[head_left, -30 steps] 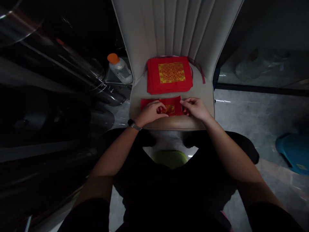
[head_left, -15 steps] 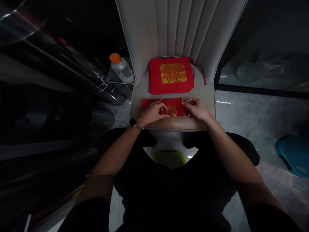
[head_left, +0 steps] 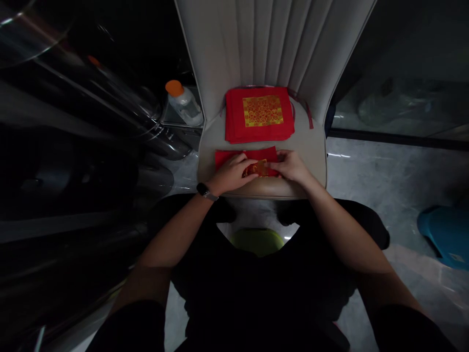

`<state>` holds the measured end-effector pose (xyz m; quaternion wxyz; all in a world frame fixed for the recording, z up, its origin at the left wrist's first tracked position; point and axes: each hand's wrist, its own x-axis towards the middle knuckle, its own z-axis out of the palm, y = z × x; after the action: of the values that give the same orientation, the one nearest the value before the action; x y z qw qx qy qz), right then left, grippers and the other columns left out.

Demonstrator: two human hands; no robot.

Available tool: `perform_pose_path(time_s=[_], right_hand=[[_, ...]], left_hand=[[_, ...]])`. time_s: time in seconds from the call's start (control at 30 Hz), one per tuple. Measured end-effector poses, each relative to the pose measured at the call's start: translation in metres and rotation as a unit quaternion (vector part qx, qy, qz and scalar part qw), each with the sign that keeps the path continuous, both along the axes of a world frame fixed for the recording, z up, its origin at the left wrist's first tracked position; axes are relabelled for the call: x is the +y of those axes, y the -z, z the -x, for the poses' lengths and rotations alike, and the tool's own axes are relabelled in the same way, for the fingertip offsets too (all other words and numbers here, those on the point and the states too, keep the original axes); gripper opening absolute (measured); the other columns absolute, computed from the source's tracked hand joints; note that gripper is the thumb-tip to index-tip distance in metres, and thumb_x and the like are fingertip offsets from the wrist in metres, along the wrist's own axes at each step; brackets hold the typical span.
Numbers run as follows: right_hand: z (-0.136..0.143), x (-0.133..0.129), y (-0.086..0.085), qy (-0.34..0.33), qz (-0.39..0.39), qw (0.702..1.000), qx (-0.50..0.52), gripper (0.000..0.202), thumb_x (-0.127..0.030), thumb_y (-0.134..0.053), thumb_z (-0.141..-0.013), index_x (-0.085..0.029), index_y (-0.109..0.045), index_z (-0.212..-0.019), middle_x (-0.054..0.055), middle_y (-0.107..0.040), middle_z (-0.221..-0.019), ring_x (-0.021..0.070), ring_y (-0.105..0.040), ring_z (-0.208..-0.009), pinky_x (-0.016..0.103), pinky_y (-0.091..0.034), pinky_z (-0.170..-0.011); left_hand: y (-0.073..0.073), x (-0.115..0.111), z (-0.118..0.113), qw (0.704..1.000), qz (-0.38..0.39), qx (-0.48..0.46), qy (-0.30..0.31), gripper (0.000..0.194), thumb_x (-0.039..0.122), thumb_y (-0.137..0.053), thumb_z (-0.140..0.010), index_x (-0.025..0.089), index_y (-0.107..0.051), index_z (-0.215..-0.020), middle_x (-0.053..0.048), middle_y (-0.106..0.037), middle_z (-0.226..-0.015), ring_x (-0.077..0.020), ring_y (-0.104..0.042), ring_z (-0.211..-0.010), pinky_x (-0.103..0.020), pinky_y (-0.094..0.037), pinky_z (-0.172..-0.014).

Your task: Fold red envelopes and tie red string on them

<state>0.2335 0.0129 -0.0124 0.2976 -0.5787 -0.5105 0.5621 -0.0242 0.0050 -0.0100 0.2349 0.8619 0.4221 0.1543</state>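
Fingers [head_left: 245, 161] of both hands press down and pinch a folded red paper [head_left: 223, 157] with a gold patch, low on the chair seat [head_left: 311, 156] at frame centre. A fold seems under way; creasing it cleanly would call for firm, even pressure.

both forearms are bare from the elbows down to the left hand [head_left: 230, 174] and the right hand [head_left: 291, 167], with no sleeves showing on them. a dark watch [head_left: 203, 190] with a black face and a lighter, metallic-looking band sits on the left wrist. the right wrist carries nothing. the legs are covered in black clothing [head_left: 264, 293] that reads as one dark mass in the dim light; its cut and fabric cannot be made out. no rings can be made out on the fingers.
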Motion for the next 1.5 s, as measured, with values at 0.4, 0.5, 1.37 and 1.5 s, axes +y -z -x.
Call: perform_pose_path(time_s=[0.4, 0.5, 1.37, 1.5], right_hand=[[0.009, -0.030, 0.041, -0.017, -0.395, 0.889, -0.233, 0.026, -0.026, -0.067, -0.101, -0.021, -0.083, -0.121, 0.012, -0.086, -0.120, 0.0297, -0.080, -0.109, 0.046, -0.062, -0.099], [0.008, -0.040, 0.047, -0.090, -0.460, 0.846, -0.253, 0.028, -0.023, -0.062, -0.106, -0.021, -0.083, -0.126, 0.012, -0.079, -0.139, 0.0309, -0.076, -0.130, 0.050, -0.058, -0.111], [-0.017, -0.053, 0.032, -0.221, -0.437, 0.838, -0.241, 0.037, -0.017, -0.059, -0.108, -0.023, -0.077, -0.139, 0.011, -0.072, -0.150, 0.0269, -0.064, -0.147, 0.059, -0.040, -0.135], [-0.023, -0.062, 0.031, -0.211, -0.423, 0.849, -0.235, 0.042, -0.018, -0.060, -0.107, -0.022, -0.073, -0.146, 0.011, -0.069, -0.152, 0.0277, -0.064, -0.148, 0.059, -0.043, -0.134]], left_hand=[[0.010, 0.000, -0.005, 1.000, -0.026, 0.002, -0.001, 0.061, 0.034, -0.075, -0.103, 0.016, -0.057, -0.158, -0.018, -0.060, -0.159, -0.0358, -0.060, -0.145, -0.055, -0.048, -0.126], [0.008, -0.002, -0.001, 0.999, -0.028, -0.041, -0.005, 0.085, 0.036, -0.077, -0.102, 0.020, -0.033, -0.174, -0.021, -0.050, -0.168, -0.0345, -0.051, -0.157, -0.054, -0.045, -0.130], [0.006, -0.006, 0.001, 0.997, -0.065, 0.027, 0.043, 0.045, 0.042, -0.070, -0.106, 0.019, -0.073, -0.144, -0.013, -0.055, -0.169, -0.0347, -0.061, -0.139, -0.056, -0.047, -0.122], [0.005, -0.009, -0.004, 0.996, -0.067, 0.041, 0.030, 0.043, 0.043, -0.065, -0.109, 0.019, -0.072, -0.143, -0.012, -0.057, -0.167, -0.0343, -0.062, -0.131, -0.055, -0.050, -0.117]])
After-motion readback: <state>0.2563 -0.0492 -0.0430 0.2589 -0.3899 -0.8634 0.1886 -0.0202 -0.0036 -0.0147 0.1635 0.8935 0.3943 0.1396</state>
